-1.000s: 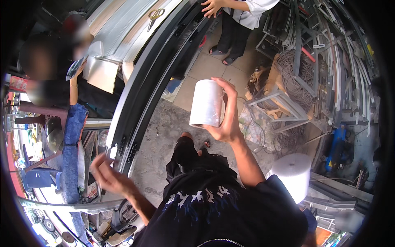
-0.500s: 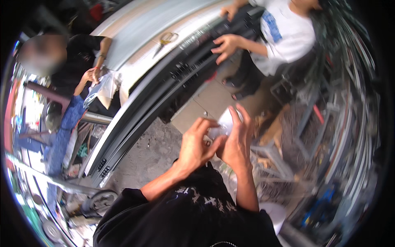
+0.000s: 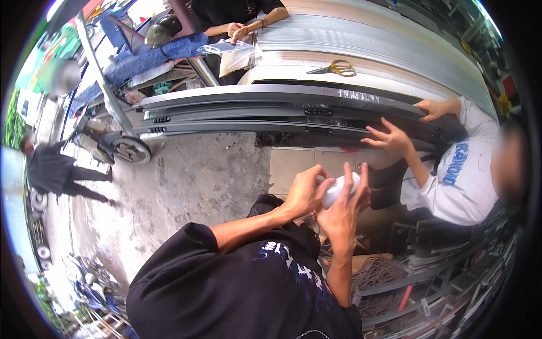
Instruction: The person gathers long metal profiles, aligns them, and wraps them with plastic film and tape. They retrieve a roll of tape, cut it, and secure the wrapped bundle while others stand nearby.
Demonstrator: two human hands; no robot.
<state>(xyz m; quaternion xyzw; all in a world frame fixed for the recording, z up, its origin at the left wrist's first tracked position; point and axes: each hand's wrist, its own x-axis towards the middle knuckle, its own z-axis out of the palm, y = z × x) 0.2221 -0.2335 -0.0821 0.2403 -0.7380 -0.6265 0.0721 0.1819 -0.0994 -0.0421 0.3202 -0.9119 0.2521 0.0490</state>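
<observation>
In front of my chest, a whitish, shiny roll (image 3: 333,195) sits between my two hands; its exact kind is hard to make out. My left hand (image 3: 305,193) has its fingers bent, thumb and fingertips at the roll's left side. From below and the right, my right hand (image 3: 340,219) grips it, with the fingers curved up around it. Beyond them lies a stack of long dark grey metal profiles (image 3: 226,115), partly wrapped in clear film. A co-worker's hand (image 3: 389,138) in a white shirt is spread over the profiles' right part; their other hand rests on the far edge.
Yellow-handled scissors (image 3: 341,68) lie on the worktable (image 3: 271,73) behind the profiles. Another person's hands (image 3: 237,31) hold a clear plastic bag there. A motorbike wheel (image 3: 131,149) stands left on the concrete floor, with a walking person (image 3: 53,169) beyond. Metal frames (image 3: 406,282) crowd the lower right.
My view has swung round, so the profiles now run across instead of diagonally, and more floor shows at left. Both my hands still hold the whitish roll.
</observation>
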